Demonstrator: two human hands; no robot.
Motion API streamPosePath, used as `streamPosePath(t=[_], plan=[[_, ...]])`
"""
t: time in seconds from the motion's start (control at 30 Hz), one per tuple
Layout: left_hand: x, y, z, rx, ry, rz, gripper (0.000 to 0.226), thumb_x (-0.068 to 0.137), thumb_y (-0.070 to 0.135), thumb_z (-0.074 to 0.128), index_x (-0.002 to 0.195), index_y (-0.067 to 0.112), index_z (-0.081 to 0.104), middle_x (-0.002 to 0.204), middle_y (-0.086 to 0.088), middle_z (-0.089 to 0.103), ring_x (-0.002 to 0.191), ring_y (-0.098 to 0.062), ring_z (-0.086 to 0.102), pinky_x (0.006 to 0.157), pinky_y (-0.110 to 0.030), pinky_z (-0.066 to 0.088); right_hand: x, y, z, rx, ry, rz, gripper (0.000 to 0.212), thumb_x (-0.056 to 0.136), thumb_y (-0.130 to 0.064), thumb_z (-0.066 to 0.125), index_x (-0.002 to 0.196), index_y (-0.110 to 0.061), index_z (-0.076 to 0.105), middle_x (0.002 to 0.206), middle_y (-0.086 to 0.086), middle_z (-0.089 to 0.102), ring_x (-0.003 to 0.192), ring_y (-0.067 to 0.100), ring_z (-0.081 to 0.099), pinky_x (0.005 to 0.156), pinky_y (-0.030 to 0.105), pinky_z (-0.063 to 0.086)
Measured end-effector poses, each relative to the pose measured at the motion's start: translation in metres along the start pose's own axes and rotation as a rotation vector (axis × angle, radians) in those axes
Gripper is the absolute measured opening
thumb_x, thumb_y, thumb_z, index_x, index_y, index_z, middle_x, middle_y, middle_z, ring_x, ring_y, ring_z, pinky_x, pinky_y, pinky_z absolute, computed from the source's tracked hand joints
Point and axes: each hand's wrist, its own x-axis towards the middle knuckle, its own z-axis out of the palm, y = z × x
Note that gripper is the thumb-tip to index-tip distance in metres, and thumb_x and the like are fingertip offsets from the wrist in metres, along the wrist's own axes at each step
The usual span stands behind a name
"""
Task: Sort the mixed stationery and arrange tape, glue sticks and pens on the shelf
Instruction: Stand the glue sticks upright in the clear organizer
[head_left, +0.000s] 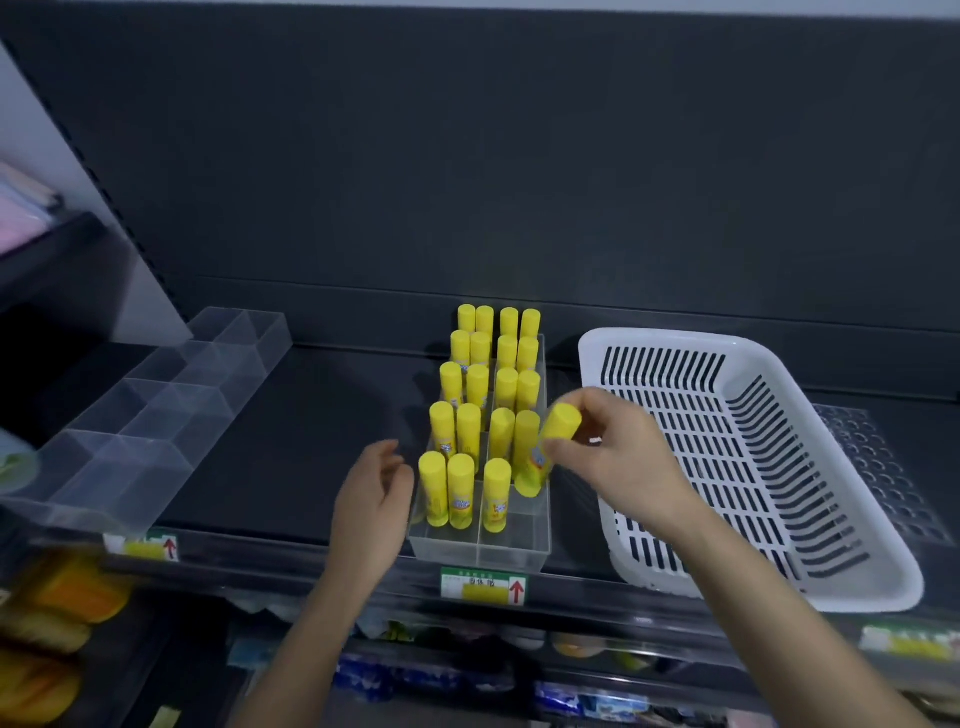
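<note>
Yellow glue sticks (477, 387), capped, printed labels low on the body. They stand upright in a clear divided tray (519, 553), four columns running front to back, two columns on each side of the centre divider. Tray sits on the dark shelf (291, 441), front wall at the shelf edge, above a price tag.

One more glue stick (555, 441) at the tray's front-right corner, tilted, cap up and to the right, bottom end low inside the tray just beside the upright sticks. It is pinched near the cap by the right hand (623, 457) fingers. Cannot tell if its base touches the tray floor.
</note>
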Motion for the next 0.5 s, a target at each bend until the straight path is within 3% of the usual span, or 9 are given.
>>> streamPosePath(t=[0.1,0.23,0.5], plan=[[-0.008,-0.013,0.007,0.042,-0.122,0.003,0.029,0.099,0.019,0.045,0.124,0.012,0.056,0.113,0.001,0.063,0.103,-0.014,0.058,0.085,-0.027,0.043,-0.004,0.007,0.012,-0.121,-0.053,0.011,0.019,0.075,-0.008,0.072,0.082,-0.021,0.061,0.073,-0.005,0.062,0.066,0.01,0.057,0.061,0.022,0.046],[-0.013,-0.009,0.01,0.015,-0.157,0.034,0.024,0.101,0.014,0.039,0.097,0.015,0.062,0.09,-0.006,0.066,0.087,-0.022,0.059,0.076,-0.034,0.045,-0.006,0.013,0.024,-0.267,-0.128,-0.013,0.017,0.076,-0.009,0.073,0.085,-0.018,0.062,0.074,-0.002,0.061,0.067,0.011,0.055,0.061,0.023,0.044],[-0.015,-0.009,0.01,0.03,-0.16,0.045,0.025,0.101,0.014,0.037,0.097,0.011,0.061,0.091,-0.01,0.065,0.086,-0.025,0.058,0.075,-0.038,0.045,-0.009,0.019,0.039,-0.378,-0.156,-0.072,0.017,0.077,-0.008,0.071,0.09,-0.016,0.063,0.078,-0.007,0.055,0.071,0.01,0.051,0.058,0.013,0.035]])
